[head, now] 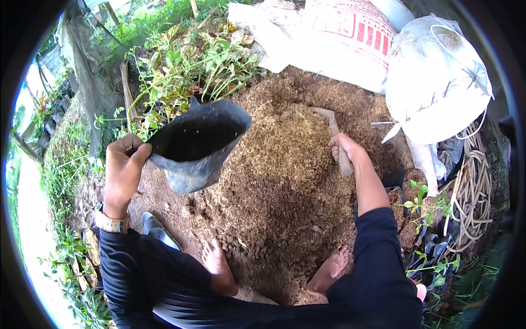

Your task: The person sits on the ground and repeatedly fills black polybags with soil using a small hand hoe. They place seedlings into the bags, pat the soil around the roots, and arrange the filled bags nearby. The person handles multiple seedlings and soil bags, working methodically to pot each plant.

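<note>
My left hand (pixel 125 168) pinches the rim of a black plastic grow bag (pixel 193 170), whose mouth gapes wide and shows a dark inside with a few pale specks. The bag is held up over the left side of a mound of brown soil mixed with straw-coloured husks (pixel 287 152). On the mound's right side, my right hand (pixel 344 147) grips the handle of a hand tool, seemingly a small trowel or hoe (pixel 333 123). Its flat blade points up and left, against the husks. Whether the blade is partly buried I cannot tell.
White sacks (pixel 349 45), one bearing red print, and a tied white sack (pixel 437 86) stand beyond the mound. At right lie a coiled hose (pixel 470 193) and filled black bags (pixel 396 209). Leafy plants (pixel 176 70) grow at upper left. A slipper (pixel 158 228) lies near my bare feet.
</note>
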A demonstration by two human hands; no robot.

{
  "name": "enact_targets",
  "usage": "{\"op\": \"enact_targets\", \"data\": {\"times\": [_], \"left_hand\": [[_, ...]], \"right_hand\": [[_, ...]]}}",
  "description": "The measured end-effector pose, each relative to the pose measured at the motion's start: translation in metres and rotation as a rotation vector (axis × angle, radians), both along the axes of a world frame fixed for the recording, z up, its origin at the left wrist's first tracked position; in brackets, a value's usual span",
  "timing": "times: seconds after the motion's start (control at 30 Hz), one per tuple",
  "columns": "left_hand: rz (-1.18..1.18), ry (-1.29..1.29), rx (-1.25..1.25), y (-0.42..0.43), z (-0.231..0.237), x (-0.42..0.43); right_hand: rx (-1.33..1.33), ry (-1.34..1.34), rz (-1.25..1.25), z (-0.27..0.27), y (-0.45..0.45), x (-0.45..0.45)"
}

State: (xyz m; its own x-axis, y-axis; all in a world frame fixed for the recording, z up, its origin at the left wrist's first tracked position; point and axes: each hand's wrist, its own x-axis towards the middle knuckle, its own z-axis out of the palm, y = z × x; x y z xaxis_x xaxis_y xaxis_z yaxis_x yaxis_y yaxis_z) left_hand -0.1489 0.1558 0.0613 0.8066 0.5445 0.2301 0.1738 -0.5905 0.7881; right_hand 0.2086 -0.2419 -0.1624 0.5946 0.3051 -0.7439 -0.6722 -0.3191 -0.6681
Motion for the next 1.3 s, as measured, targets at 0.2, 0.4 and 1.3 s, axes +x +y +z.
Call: {"op": "enact_targets", "data": {"times": [0.2, 0.4, 1.3], "left_hand": [[-0.052, -0.009, 0.074, -0.009, 0.000, 0.005], [-0.108, -0.053, -0.016, -0.017, 0.004, 0.002], [-0.086, -0.078, -0.088, -0.009, 0.014, -0.008]], "right_hand": [[-0.071, -0.106, 0.042, 0.056, -0.001, -0.071], [-0.182, -0.286, -0.049, 0.069, 0.027, -0.146], [0.360, -0.019, -0.417, 0.086, 0.055, -0.272]]}}
